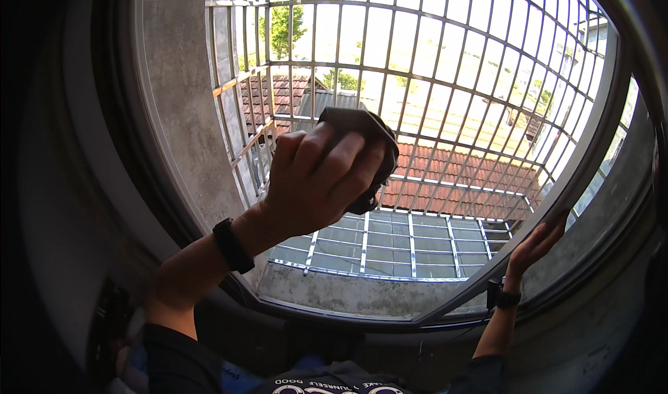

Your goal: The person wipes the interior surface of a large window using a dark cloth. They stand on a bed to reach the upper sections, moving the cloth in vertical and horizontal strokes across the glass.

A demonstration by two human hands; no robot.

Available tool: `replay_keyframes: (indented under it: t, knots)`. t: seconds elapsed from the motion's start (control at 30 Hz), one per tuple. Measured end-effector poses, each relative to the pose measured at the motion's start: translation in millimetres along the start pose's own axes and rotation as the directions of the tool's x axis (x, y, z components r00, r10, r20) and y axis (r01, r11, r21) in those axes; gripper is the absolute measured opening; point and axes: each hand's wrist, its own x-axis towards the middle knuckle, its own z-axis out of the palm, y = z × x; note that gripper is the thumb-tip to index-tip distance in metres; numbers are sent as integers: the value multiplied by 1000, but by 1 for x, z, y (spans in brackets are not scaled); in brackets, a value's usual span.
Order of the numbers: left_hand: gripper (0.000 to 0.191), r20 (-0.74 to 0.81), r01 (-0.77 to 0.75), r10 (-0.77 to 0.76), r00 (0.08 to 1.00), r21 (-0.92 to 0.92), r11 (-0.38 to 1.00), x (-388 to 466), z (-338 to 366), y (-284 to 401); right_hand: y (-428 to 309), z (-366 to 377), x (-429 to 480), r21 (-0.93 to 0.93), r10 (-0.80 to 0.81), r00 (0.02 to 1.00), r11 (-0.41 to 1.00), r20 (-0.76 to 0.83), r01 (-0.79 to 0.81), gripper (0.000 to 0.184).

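Observation:
My left hand [329,177] is raised in the middle of the view, its fingers closed over a dark crumpled cloth [360,117]. The cloth bunches past the fingertips, and the palm side is hidden. Behind it is a window opening fitted with a metal security grille [383,70]. At the right, my right hand [537,245] lies against the sliding window's frame [566,169] with its fingers stretched along it. Both wrists wear dark bands.
A weathered concrete sill [349,292] runs below the grille. A concrete side wall [180,91] bounds the opening at the left. Beyond the bars lie red tiled roofs [459,177] and a green tree [282,28]. The lower window track [365,321] crosses before me.

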Motion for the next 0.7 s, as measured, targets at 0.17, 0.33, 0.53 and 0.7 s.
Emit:
replay_keyframes:
  t: [0.17,0.33,0.53,0.7]
  knots:
    - [29,178,-299,299,938,-25,954,-80,-8,43,-5,-1,2,-18,-2,1000,1000,4,2,48]
    - [24,315,-514,523,792,-119,850,-112,-26,20,-8,-2,3,-53,-36,999,998,6,36,46]
    - [51,21,23,-26,999,132,991,-34,-34,-52,-10,0,4,-59,-55,998,997,-7,54,46]
    - [55,-430,266,-195,882,112,958,62,0,-82,-8,0,4,-46,-61,998,997,4,62,46]
